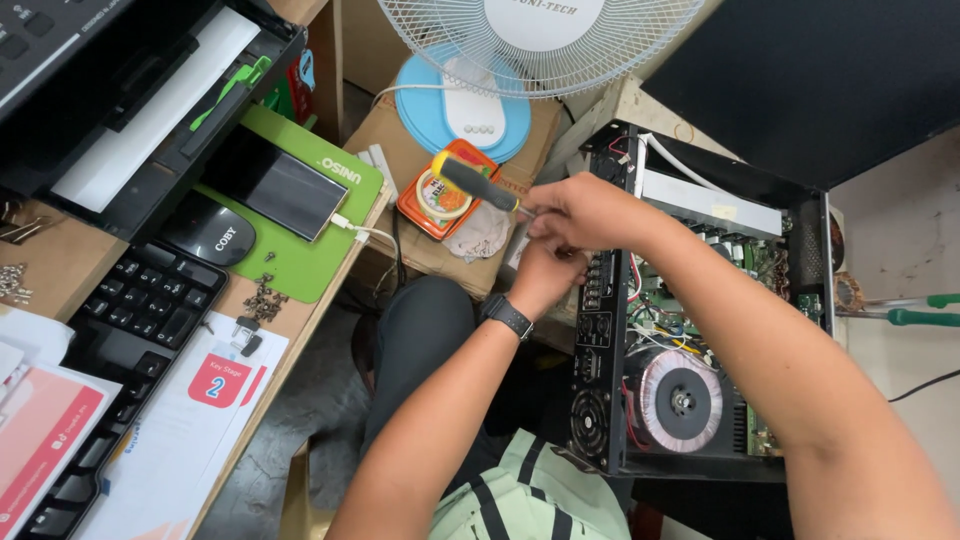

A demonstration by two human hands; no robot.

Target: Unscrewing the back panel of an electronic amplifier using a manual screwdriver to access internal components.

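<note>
Crowded with a keyboard (pixel 140 310), papers and a phone (pixel 272 183) on a green mat, the worktop (pixel 60 262) stands at the left, and a fan (pixel 540 40) stands behind. An open amplifier (pixel 700 300) rests on its side against the person's lap, with its boards, wires and a round transformer (pixel 680 400) uncovered. The right hand (pixel 585 212) is closed around a screwdriver (pixel 478 184) with a yellow and black handle, and its tip is hidden near the rear panel. The left hand (pixel 545 272) presses on that panel just below; whether it pinches something cannot be seen.

The tip could probably slip off a screw and go into the wires, because both hands are very near to them. A loosened screw could fall inside the chassis or on the floor, since nothing catches it. The amplifier could also tip, as only the lap and one hand seem to hold it.
</note>
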